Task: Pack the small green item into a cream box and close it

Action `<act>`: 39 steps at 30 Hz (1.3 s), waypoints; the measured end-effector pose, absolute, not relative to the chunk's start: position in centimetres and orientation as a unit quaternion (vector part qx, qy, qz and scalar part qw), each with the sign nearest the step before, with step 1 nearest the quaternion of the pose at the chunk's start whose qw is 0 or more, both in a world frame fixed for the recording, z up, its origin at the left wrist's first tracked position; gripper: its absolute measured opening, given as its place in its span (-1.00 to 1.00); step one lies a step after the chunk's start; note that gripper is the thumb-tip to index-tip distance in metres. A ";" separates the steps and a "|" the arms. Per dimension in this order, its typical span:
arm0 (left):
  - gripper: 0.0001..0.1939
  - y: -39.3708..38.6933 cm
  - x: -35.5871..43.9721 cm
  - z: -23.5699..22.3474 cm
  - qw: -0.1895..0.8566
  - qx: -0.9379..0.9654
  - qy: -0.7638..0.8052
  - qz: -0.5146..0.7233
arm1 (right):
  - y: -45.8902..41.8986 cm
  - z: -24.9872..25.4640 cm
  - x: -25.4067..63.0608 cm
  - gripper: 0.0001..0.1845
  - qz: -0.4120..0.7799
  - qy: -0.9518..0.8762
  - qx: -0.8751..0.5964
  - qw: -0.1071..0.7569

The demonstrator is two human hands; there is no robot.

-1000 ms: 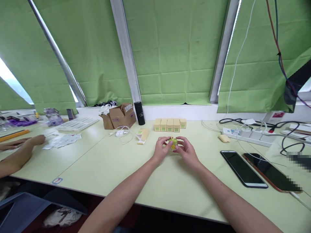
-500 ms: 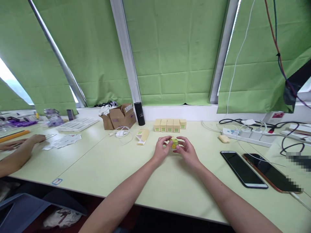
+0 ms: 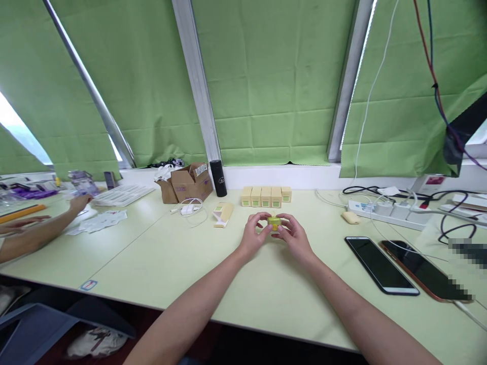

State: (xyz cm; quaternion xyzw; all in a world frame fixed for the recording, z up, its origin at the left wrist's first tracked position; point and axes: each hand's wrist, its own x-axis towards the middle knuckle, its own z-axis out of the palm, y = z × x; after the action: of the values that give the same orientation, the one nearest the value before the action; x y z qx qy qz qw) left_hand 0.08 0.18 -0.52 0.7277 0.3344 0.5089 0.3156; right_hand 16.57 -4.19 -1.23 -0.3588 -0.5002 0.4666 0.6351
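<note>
The left hand (image 3: 254,237) and the right hand (image 3: 297,238) hold one small green jar (image 3: 274,221), showing yellow on its near side, between them over the middle of the table (image 3: 198,258). The thumb and fingers of each hand pinch it from its own side, thumbs towards the wearer; whether all fingertips make contact cannot be determined, nor whether the jar's base touches the table. Beyond the hands, small yellow boxes (image 3: 261,196) stand close together, each with a green square on its near face. An open carton (image 3: 223,214) lies to their left, near a white charger (image 3: 187,208). Farther back are a cardboard box (image 3: 192,183) with raised flaps and an upright black bottle (image 3: 218,178). To the right, a white-edged phone (image 3: 381,265) lies beside a second phone (image 3: 418,267). At far left, a co-worker's hand (image 3: 79,203) reaches near a white tray (image 3: 122,195).
</note>
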 end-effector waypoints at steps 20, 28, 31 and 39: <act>-0.72 -0.1 0.4 -0.7 0.281 0.727 0.289 0.556 | -3.6 -1.4 17.2 -0.59 0.628 -0.314 -0.261 0.663; -0.83 0.3 0.5 -1.0 0.275 0.708 0.318 0.567 | -3.6 -1.5 17.2 -0.68 0.643 -0.289 -0.266 0.657; -0.82 0.4 0.5 -1.1 0.280 0.705 0.328 0.563 | -3.7 -1.3 17.1 -0.61 0.635 -0.289 -0.271 0.663; -0.64 0.8 0.5 -0.9 0.339 0.699 0.342 0.528 | -4.0 -1.1 17.0 -0.32 0.591 -0.283 -0.307 0.690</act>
State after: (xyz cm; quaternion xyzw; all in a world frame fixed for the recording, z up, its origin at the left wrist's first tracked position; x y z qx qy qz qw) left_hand 0.55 0.76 -0.91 0.6992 0.3423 0.5279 0.3394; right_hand 17.03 -4.04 -1.09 -0.3067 -0.2826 0.5912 0.6903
